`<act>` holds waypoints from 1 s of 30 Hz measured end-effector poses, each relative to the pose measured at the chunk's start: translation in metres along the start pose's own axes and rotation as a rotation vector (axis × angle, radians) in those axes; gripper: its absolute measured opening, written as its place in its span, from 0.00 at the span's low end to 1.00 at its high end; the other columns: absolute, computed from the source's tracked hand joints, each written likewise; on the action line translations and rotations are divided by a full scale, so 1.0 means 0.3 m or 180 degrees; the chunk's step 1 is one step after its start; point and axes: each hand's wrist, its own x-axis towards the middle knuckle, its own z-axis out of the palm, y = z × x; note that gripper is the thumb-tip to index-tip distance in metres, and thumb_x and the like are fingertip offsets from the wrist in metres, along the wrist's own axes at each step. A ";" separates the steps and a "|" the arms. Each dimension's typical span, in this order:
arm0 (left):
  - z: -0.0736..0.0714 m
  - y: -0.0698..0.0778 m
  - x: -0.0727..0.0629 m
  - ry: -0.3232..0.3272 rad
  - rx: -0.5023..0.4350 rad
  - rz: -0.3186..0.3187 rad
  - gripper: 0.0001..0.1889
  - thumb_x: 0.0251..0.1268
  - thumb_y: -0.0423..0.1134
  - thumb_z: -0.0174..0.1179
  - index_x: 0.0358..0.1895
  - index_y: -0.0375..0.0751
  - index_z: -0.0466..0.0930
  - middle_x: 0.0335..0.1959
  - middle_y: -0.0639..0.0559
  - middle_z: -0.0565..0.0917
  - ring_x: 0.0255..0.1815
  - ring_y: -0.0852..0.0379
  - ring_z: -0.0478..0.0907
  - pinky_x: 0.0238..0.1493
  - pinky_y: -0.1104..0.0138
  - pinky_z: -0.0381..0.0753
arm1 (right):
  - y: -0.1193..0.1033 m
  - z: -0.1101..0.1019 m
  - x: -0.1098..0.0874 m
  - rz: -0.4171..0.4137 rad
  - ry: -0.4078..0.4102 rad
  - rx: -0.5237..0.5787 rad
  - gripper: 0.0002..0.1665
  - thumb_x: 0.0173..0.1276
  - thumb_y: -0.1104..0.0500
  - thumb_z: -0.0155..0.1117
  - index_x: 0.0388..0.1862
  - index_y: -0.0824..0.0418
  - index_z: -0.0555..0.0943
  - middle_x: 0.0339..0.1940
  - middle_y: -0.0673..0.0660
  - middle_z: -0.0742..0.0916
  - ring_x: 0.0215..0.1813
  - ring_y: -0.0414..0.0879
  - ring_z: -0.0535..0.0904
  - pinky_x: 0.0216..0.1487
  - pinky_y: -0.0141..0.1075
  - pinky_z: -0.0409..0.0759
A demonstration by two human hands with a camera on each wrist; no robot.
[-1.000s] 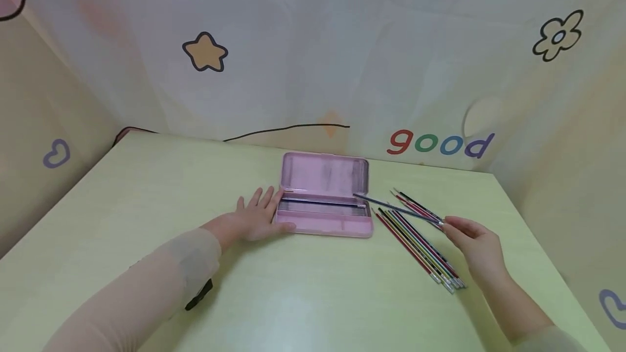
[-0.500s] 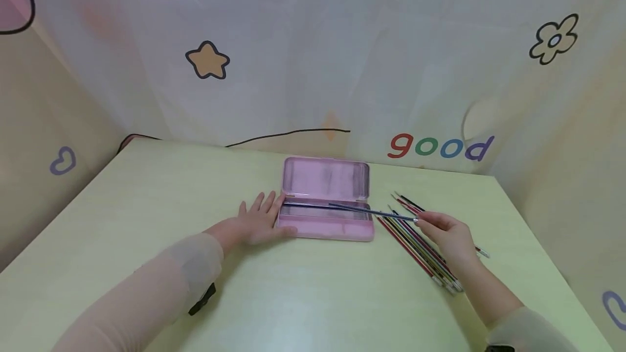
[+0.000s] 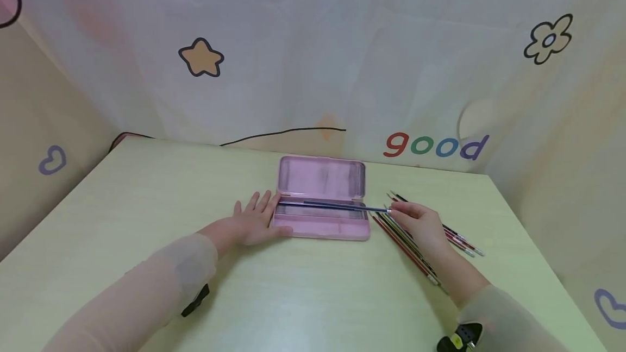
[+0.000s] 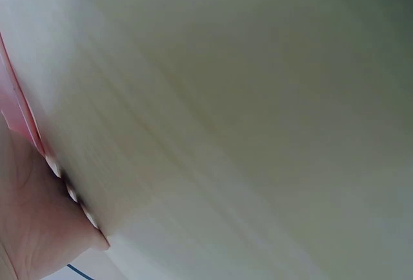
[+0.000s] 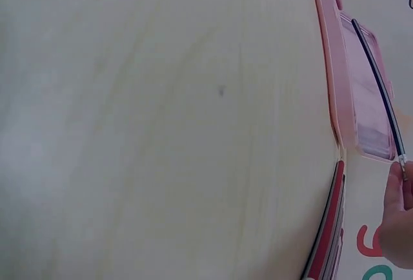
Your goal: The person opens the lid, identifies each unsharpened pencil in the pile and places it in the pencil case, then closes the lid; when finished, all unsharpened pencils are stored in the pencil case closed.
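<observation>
A pink pencil case [image 3: 321,178] lies with its lid back on the table. My left hand [image 3: 254,225] rests flat at its left end, fingers spread and straight, thumb over the near left corner. In the left wrist view, only part of the left hand [image 4: 39,215] shows beside the pink edge. My right hand [image 3: 420,225] pinches the end of a dark blue pencil [image 3: 359,208], whose other end reaches over the case. Another dark pencil lies in the case, partly overlapped by the held one. The right wrist view shows the pencil [image 5: 381,90] between thumb and fingers.
Several coloured pencils [image 3: 403,243] lie in a slanted bundle right of the case, partly under my right hand. A few more pencils [image 3: 462,239] lie just beyond that hand. A printed cloth backdrop [image 3: 303,69] stands behind the table [image 3: 313,292].
My right hand has moved left toward the case, carrying the pencil from above the loose bundle to over the case. My left hand has stayed at the case's left end.
</observation>
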 end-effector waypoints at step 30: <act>-0.005 0.005 -0.008 -0.0042 0.0010 -0.0004 0.55 0.53 0.80 0.30 0.74 0.45 0.27 0.75 0.43 0.33 0.73 0.41 0.26 0.64 0.38 0.30 | -0.043 0.142 0.072 -0.0218 -0.0225 -0.0096 0.20 0.66 0.58 0.62 0.55 0.63 0.79 0.52 0.59 0.81 0.49 0.47 0.75 0.50 0.33 0.76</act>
